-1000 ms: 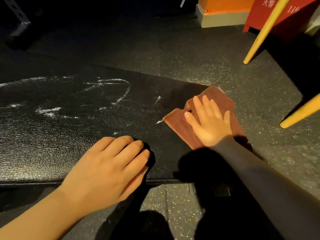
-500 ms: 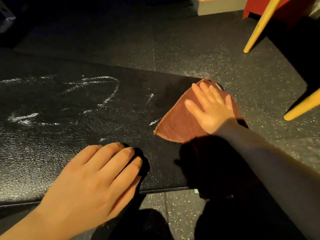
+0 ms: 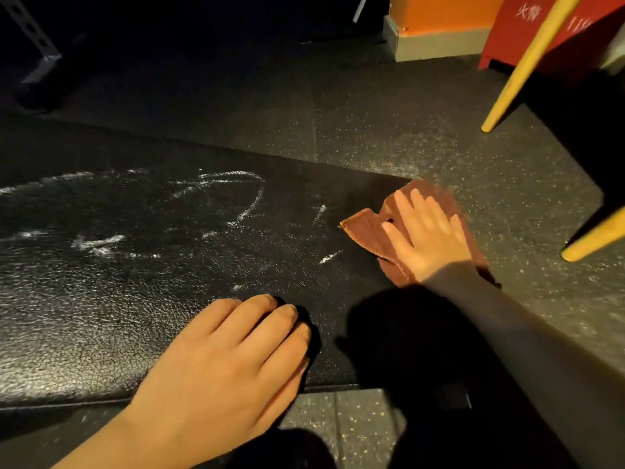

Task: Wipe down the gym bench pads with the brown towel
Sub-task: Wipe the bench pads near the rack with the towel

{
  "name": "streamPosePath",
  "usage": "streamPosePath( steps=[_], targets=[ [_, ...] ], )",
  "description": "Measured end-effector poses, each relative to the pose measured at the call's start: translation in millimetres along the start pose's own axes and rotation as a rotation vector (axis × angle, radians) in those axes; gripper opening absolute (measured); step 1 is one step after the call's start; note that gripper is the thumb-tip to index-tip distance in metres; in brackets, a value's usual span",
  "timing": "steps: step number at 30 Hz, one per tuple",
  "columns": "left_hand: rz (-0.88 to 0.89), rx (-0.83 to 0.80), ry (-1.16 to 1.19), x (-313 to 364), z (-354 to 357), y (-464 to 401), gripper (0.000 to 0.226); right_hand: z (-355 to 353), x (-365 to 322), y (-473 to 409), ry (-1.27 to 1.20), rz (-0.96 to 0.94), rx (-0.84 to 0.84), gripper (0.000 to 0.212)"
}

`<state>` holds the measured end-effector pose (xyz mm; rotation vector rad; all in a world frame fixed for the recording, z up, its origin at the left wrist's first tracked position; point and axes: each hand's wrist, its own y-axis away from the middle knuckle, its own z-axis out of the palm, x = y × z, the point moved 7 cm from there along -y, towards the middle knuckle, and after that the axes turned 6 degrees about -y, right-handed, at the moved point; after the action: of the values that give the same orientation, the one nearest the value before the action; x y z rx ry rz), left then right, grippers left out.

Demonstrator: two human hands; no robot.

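Observation:
A black textured bench pad fills the left and middle of the view, streaked with white marks. The brown towel lies bunched on the pad's right end. My right hand presses flat on the towel with fingers spread and straight. My left hand rests palm down on the pad near its front edge, fingers together and slightly bent, holding nothing.
Dark speckled rubber floor surrounds the pad. Two yellow legs slant in at the right, one low beside the towel. A red box and an orange wall base stand at the back right. A metal frame is at back left.
My right hand has slid the towel around on the pad's right end, and the towel has bunched up with a corner pointing left. My left hand stays planted on the pad.

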<state>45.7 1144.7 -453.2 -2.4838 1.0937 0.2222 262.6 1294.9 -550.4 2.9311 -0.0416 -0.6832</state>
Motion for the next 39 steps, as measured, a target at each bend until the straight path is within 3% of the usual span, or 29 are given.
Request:
streamPosePath(
  steps=[4,10,18,26,29,32,34,39],
  targets=[
    [-0.018,0.049,0.081,-8.6,-9.8,3.7,0.027,6.3,-29.1,61.7,-0.050,-0.225,0.122,0.082],
    [0.007,0.064,0.020,-19.4,-23.5,47.8,0.028,22.6,-93.2,128.5,0.059,-0.764,-0.086,0.060],
    [-0.240,0.204,0.052,-44.8,-50.8,81.2,0.022,40.1,-159.5,155.1,0.078,-0.935,-0.064,0.068],
    [-0.246,0.179,0.077,-24.1,-44.9,76.2,0.022,32.4,-171.6,148.7,-0.156,-0.906,-0.144,0.058],
    [-0.217,0.147,0.082,-15.7,-42.9,58.6,0.026,7.1,-118.0,124.2,-0.169,-0.735,0.019,0.055],
    [-0.173,0.025,0.102,-1.3,-21.9,23.5,0.038,-5.7,-49.4,108.3,-0.085,-0.550,0.030,0.060],
    [-0.169,-0.096,0.089,7.5,1.0,3.1,0.050,-1.1,-25.1,109.4,-0.027,-0.528,0.001,0.066],
    [-0.145,-0.278,-0.018,9.1,29.5,-3.4,0.075,8.4,-39.9,127.1,0.097,-0.548,-0.071,0.080]
  ],
)
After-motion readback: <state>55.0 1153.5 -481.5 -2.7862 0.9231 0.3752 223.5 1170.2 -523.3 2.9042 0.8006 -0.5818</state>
